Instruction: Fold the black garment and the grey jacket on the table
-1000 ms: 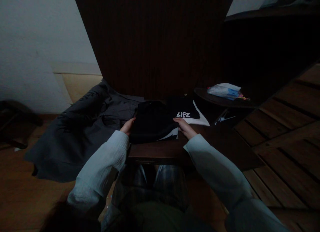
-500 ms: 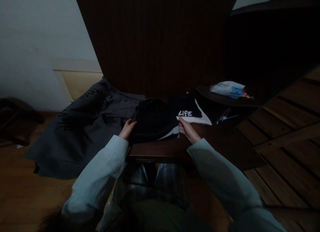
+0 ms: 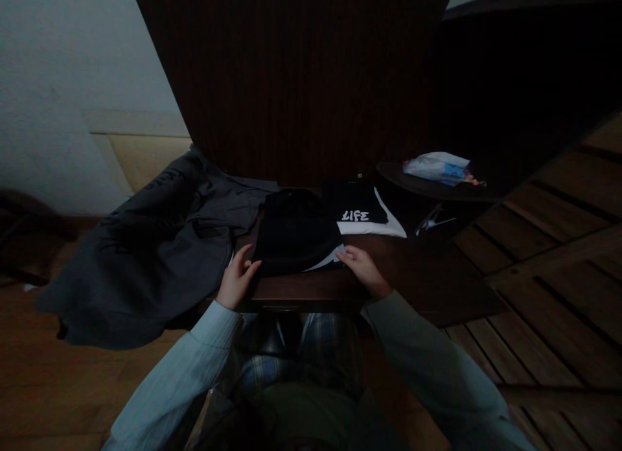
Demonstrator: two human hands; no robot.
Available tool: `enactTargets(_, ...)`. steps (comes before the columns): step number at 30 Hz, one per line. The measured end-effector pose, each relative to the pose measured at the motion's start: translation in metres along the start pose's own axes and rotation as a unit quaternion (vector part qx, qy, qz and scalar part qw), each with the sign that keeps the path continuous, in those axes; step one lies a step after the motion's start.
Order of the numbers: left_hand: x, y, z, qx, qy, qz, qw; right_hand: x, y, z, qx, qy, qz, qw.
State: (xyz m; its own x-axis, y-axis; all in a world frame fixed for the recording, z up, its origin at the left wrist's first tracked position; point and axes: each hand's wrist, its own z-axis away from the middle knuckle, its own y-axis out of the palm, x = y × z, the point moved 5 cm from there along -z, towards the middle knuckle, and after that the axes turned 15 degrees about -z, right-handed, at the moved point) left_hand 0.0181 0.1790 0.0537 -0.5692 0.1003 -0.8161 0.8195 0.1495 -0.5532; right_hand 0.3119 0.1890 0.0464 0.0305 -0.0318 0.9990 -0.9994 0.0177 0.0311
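Note:
A folded black garment [image 3: 296,234] with a pale grey wedge at its near right corner lies on the dark wooden surface [image 3: 301,289]. My left hand [image 3: 237,277] is just off its near left corner, thumb and fingers apart and holding nothing. At the opposite corner, my right hand [image 3: 360,267] pinches the grey part of the garment's edge. Behind the right hand lies a folded black piece with white lettering [image 3: 357,205], on top of a white folded cloth [image 3: 376,229].
A large dark grey garment [image 3: 146,263] spreads over the left side and hangs toward the floor. On a rounded shelf [image 3: 413,184] at the right rests a clear and blue plastic package [image 3: 440,167]. Wooden slats [image 3: 558,295] stand at far right; a dark wooden panel [image 3: 296,81] rises behind.
My left hand has let go of the black garment's left side and moved back toward me, its fingers spreading. My right hand has slid down to the near right corner.

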Motion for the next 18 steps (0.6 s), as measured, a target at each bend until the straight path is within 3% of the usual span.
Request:
enactTargets(3, -0.003, 0.000, 0.000, -0.015, 0.010, -0.052, 0.998, -0.001, -0.006, 0.000, -0.031, -0.025, 0.071, 0.997)
enactTargets(9, -0.010, 0.001, 0.003, -0.030, 0.014, -0.096, 0.995, 0.007, -0.013, 0.009, -0.027, -0.035, 0.194, 0.980)
enactTargets(18, -0.005, 0.000, 0.010, -0.018, -0.007, -0.140, 0.990, 0.014, -0.006, 0.014, -0.060, -0.017, 0.234, 0.970)
